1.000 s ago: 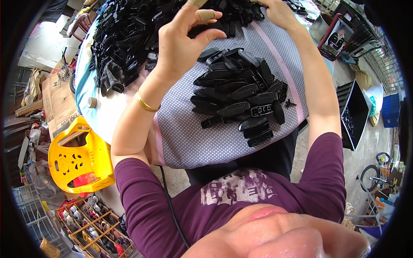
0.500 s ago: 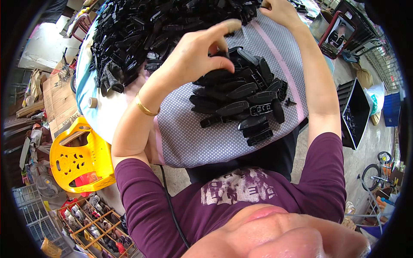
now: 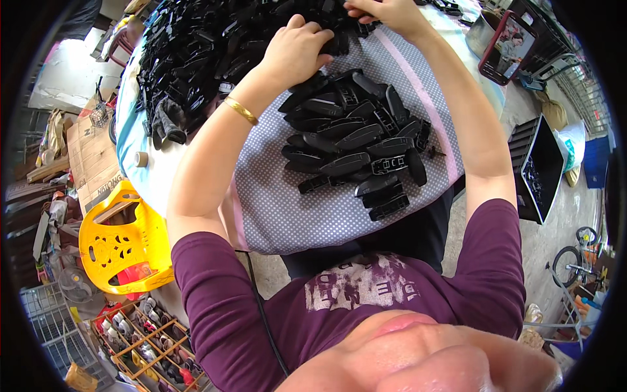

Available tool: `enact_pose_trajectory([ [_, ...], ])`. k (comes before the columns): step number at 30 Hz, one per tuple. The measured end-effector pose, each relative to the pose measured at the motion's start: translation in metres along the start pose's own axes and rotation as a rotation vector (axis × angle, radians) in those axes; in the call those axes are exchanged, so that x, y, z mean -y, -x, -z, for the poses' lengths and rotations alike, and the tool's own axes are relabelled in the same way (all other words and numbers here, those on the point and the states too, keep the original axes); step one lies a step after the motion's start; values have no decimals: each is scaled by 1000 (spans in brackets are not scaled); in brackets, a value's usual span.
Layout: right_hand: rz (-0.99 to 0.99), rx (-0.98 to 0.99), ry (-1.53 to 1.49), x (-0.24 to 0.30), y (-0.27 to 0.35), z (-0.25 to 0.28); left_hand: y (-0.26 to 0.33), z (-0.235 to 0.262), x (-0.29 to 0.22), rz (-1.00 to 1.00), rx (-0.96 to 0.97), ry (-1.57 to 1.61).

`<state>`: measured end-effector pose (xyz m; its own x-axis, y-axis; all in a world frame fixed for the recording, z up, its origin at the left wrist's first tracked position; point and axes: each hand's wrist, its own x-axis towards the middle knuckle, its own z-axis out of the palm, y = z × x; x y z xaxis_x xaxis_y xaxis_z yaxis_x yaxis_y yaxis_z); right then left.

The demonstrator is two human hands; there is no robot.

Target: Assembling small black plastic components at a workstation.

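A large heap of black plastic parts (image 3: pixel 196 59) covers the far side of the table. My left hand (image 3: pixel 295 52) reaches over the heap's near edge, fingers bent and apart, touching the parts; I see nothing held in it. To its right, my right hand (image 3: pixel 392 14) is at the far edge of view with thumb and fingers pinched. What they grip is too small or hidden to make out. Closer to me, a smaller pile of long black clip-like parts (image 3: pixel 356 137) lies on a grey dotted cloth (image 3: pixel 281 222) with pink stripes.
A tape roll (image 3: pixel 140 159) and a dark glove (image 3: pixel 171 119) lie on the table's left. A yellow plastic chair (image 3: pixel 124 242) stands beside it. At right are a propped phone (image 3: pixel 509 49), a metal pot (image 3: pixel 482 34) and a black crate (image 3: pixel 539 170) on the floor.
My left hand has moved from above the smaller pile up to the large heap. My right hand has shifted left along the heap's edge.
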<state>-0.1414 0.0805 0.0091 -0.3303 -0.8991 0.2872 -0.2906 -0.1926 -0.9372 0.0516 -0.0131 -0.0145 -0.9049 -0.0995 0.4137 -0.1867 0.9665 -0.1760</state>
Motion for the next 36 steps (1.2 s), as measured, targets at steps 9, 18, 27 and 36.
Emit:
enact_pose_trajectory([
  [9,360,-15,54,-42,-7,-16,-6,2,-14,121,48,-144],
  [18,149,29,-84,-26,4,-29,0,3,-3,245,-23,-46],
  [27,152,53,-182,-1,17,-46,14,7,17,595,-305,1566],
  [36,285,-48,4,20,33,-51,12,9,7,542,-438,1457],
])
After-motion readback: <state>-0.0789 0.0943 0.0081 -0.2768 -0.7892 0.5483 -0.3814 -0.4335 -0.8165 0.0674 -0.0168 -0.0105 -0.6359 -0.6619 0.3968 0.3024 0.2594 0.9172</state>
